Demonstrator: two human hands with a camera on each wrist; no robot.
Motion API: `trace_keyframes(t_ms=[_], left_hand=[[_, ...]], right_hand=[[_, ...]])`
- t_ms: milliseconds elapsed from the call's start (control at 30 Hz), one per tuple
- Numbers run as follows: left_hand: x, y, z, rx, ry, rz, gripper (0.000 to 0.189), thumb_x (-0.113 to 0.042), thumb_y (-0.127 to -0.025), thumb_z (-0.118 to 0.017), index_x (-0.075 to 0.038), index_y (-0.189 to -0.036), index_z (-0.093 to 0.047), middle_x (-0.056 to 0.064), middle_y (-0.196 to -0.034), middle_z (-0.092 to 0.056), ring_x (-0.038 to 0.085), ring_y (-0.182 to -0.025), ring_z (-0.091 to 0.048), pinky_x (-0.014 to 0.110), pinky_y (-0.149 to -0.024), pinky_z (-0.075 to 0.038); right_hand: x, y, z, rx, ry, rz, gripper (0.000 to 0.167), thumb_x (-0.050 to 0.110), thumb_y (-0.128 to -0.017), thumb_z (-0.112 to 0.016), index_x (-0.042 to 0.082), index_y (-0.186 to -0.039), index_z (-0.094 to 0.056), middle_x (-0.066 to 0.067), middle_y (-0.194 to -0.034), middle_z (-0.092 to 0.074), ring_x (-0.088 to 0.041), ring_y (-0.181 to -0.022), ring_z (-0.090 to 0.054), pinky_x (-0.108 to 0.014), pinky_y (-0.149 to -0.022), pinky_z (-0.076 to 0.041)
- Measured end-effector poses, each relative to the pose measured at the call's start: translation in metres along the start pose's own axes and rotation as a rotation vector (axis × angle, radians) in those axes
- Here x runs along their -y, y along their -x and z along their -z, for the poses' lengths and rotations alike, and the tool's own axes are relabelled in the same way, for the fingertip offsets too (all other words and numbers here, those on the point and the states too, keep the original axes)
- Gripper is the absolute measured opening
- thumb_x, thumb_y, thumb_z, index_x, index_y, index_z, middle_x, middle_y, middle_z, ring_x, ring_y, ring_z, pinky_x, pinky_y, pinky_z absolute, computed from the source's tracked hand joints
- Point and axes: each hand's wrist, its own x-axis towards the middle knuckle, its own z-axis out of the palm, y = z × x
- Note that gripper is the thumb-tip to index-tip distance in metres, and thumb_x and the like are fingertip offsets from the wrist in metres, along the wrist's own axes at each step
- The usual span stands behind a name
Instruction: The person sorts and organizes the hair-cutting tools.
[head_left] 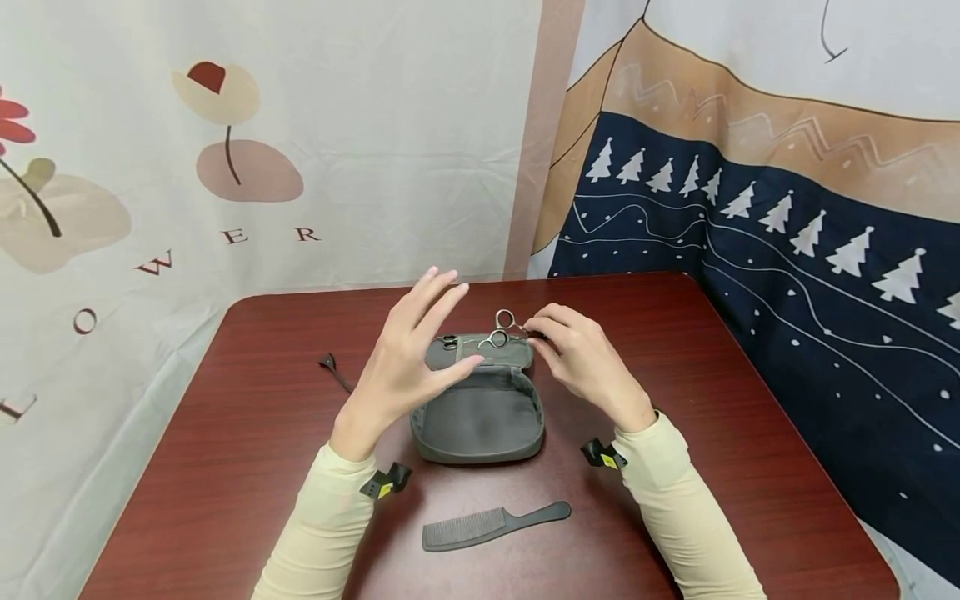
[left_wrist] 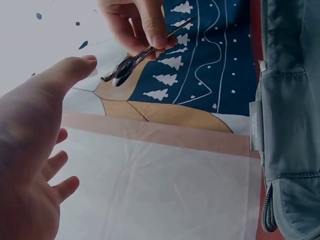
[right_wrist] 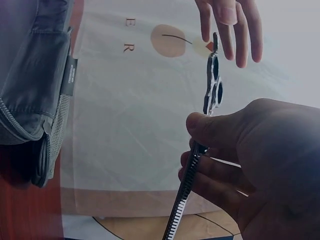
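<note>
Thinning scissors (right_wrist: 187, 182) with one toothed blade are pinched between the thumb and fingers of my right hand (head_left: 585, 358). Their finger rings point left, towards my other hand, above the back of the grey zip case (head_left: 480, 417). My left hand (head_left: 405, 358) is raised over the case's left side, thumb and fingers spread wide, touching nothing. In the right wrist view its fingertips hang near the scissors' ring end. The case lies unzipped, and its lid leans back behind the hollow body. A second pair of scissors (head_left: 450, 342) shows at the lid, partly behind my left hand.
A dark grey comb (head_left: 465, 528) with a handle lies in front of the case. Left of the case is a slim black object (head_left: 327, 361), partly hidden by my left hand. The reddish-brown table (head_left: 247, 433) ends at printed cloths behind and to the right.
</note>
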Motion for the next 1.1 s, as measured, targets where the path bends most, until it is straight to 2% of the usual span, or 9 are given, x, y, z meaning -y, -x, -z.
trace_keyframes(t_ms=[133,467,700,933,1100], left_hand=[[-0.001,0.001,-0.006,0.032,-0.019,-0.032,0.092,-0.026,-0.082,-0.103,-0.004,-0.160,-0.060,0.019,-0.167,-0.058,0.043,-0.165,-0.047,0.058,-0.135,-0.041],[-0.009,0.003,-0.022,0.117,-0.089,-0.062,0.086,-0.029,-0.085,-0.101,-0.004,-0.157,-0.063,0.016,-0.164,-0.063,0.040,-0.160,-0.054,0.060,-0.132,-0.045],[-0.013,0.005,-0.026,0.167,-0.130,-0.050,0.079,-0.031,-0.090,-0.098,-0.005,-0.156,-0.064,0.014,-0.162,-0.065,0.035,-0.157,-0.059,0.057,-0.133,-0.046],[-0.016,0.007,-0.027,0.220,-0.122,-0.031,0.072,-0.025,-0.093,-0.095,-0.005,-0.156,-0.065,0.013,-0.160,-0.068,0.033,-0.153,-0.063,0.055,-0.131,-0.048],[-0.015,0.008,-0.030,0.252,-0.133,-0.042,0.069,-0.024,-0.095,-0.094,-0.005,-0.154,-0.066,0.013,-0.158,-0.069,0.031,-0.148,-0.066,0.052,-0.129,-0.051]], right_hand=[[0.000,0.001,0.000,0.021,0.018,0.006,0.016,-0.002,-0.098,-0.084,0.003,-0.113,-0.083,-0.009,-0.110,-0.078,-0.024,-0.099,-0.076,-0.042,-0.090,-0.067],[0.006,0.001,0.001,0.080,0.049,0.022,0.017,-0.002,-0.097,-0.084,0.004,-0.113,-0.083,-0.009,-0.108,-0.078,-0.025,-0.101,-0.076,-0.042,-0.090,-0.068],[0.009,0.001,0.002,0.111,0.058,0.035,0.016,-0.001,-0.097,-0.085,0.003,-0.113,-0.083,-0.009,-0.107,-0.077,-0.024,-0.099,-0.075,-0.041,-0.087,-0.068],[0.013,0.002,0.002,0.126,0.063,0.049,0.014,-0.002,-0.096,-0.085,0.003,-0.110,-0.084,-0.008,-0.104,-0.076,-0.023,-0.095,-0.073,-0.037,-0.083,-0.067],[0.014,0.002,0.001,0.140,0.065,0.066,0.013,-0.005,-0.096,-0.084,0.002,-0.108,-0.084,-0.009,-0.102,-0.075,-0.023,-0.094,-0.073,-0.037,-0.082,-0.067]])
